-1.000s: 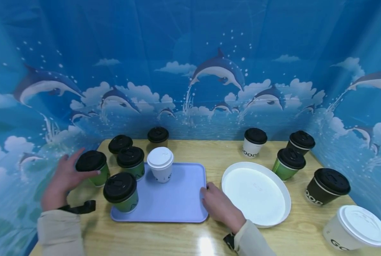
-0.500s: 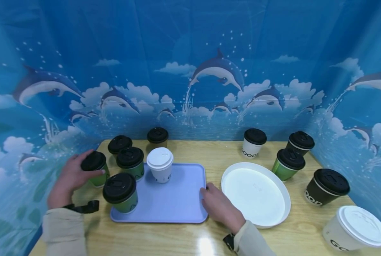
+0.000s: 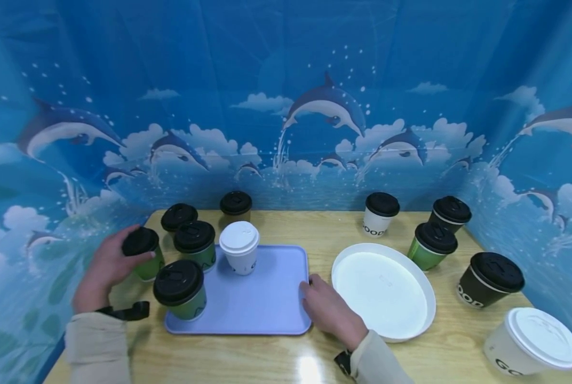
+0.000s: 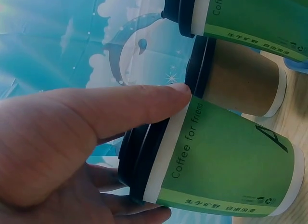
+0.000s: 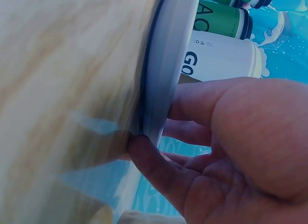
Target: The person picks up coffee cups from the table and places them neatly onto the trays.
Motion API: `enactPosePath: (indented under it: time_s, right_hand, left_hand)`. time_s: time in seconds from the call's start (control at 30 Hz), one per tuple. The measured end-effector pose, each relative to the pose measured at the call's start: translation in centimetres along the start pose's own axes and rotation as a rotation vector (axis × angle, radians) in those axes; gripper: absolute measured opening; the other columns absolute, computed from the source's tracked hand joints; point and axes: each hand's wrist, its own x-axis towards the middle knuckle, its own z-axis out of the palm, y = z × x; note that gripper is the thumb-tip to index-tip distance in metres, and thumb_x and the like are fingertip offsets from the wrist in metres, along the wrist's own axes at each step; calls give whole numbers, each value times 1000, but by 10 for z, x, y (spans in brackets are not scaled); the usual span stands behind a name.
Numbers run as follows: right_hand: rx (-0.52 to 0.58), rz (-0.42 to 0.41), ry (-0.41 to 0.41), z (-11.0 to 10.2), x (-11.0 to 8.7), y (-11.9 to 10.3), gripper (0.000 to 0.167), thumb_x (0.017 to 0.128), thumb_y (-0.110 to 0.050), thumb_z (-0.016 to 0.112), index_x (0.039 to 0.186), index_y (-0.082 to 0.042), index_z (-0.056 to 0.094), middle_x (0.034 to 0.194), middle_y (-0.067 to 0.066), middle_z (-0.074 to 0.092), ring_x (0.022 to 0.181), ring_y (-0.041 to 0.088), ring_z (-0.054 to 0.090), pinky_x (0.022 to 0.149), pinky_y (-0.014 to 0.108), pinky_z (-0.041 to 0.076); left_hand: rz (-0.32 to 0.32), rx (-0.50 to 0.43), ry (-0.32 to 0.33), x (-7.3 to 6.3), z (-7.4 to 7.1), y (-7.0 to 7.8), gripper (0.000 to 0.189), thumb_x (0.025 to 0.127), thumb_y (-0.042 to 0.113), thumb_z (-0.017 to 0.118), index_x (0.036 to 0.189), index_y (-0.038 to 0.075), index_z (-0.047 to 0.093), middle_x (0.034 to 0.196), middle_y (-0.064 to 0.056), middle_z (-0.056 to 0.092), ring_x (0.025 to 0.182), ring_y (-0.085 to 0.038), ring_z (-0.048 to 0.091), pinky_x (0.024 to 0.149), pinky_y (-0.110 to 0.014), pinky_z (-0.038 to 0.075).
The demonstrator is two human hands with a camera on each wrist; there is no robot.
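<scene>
Left hand [image 3: 104,266] has just closed in: fingers now grasp the leftmost green cup [image 4: 228,161] near its top, left of the tray [image 3: 267,293]; looks secured. Right hand [image 3: 331,309] still pinches the tray's right edge.

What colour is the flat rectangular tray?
The tray is pale lavender-blue, seen best in the head view.
</scene>
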Motion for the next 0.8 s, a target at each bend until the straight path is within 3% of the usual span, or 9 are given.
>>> enactPosePath:
  time_s: [0.2,0.4,0.7,0.8]
  right_hand:
    - [-2,-4,1,1,0,0,35,100,-7,62,130,11,61,127,34,57,110,43,64,93,53,55]
    - [1,1,-1,0,0,1,35,101,-8,61,131,11,61,128,34,57,111,44,63,93,53,55]
    - [4,3,-2,0,1,0,35,101,-8,61,130,11,62,128,34,57,112,44,63,94,53,54]
    - [3,4,-2,0,1,1,35,101,-8,61,131,10,61,129,34,57,112,43,63,94,53,54]
  left_hand:
    - [-4,-30,12,-2,-1,2,85,100,33,67,158,-10,22,151,-48,25,132,-68,30,101,-77,33]
    - [-6,-75,124,-11,-7,12,84,103,37,63,158,-11,22,154,-47,22,134,-68,27,100,-78,30]
    - [-175,-149,317,-27,-22,33,84,101,42,62,161,-3,25,159,-41,18,139,-65,25,103,-77,30]
    - [-196,-182,376,-32,-26,40,82,100,42,63,160,-2,28,161,-40,18,140,-63,26,103,-77,31]
